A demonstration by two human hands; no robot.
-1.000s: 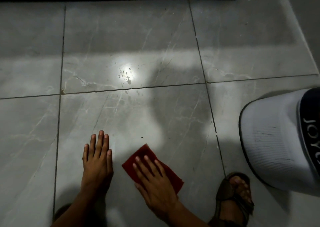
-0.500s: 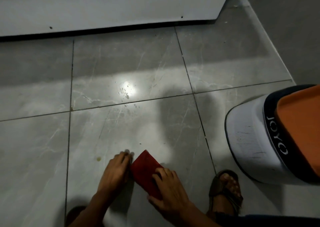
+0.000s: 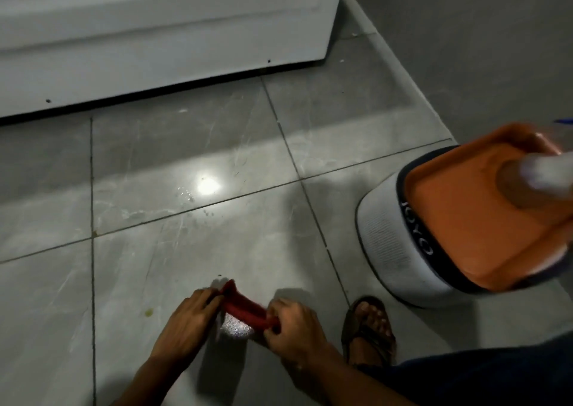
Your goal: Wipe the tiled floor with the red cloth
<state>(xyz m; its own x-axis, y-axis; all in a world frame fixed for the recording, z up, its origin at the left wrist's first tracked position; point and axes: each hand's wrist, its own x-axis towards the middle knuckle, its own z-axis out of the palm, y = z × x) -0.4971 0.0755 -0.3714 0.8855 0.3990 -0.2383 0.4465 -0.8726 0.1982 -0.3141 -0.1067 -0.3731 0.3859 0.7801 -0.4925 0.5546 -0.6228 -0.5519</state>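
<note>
The red cloth (image 3: 245, 306) is bunched into a narrow strip just above the grey tiled floor (image 3: 173, 250), stretched between both hands. My left hand (image 3: 186, 322) pinches its left end. Gripping the right end is my right hand (image 3: 291, 328). A bright wet patch (image 3: 237, 328) glints on the tile under the cloth. A small yellowish spot (image 3: 148, 312) lies left of my left hand, and droplets (image 3: 189, 196) sit by a light reflection further away.
A white and orange mop bucket (image 3: 449, 229) stands at the right, with a blurred handle over it. My sandalled foot (image 3: 369, 325) is beside my right hand. A white cabinet base (image 3: 155, 55) runs along the back and a grey wall (image 3: 480, 49) rises at the right.
The cloth lay flat under my right palm with my left hand flat on the tile. Both hands have gathered it and lifted it into a strip. The view has tilted up.
</note>
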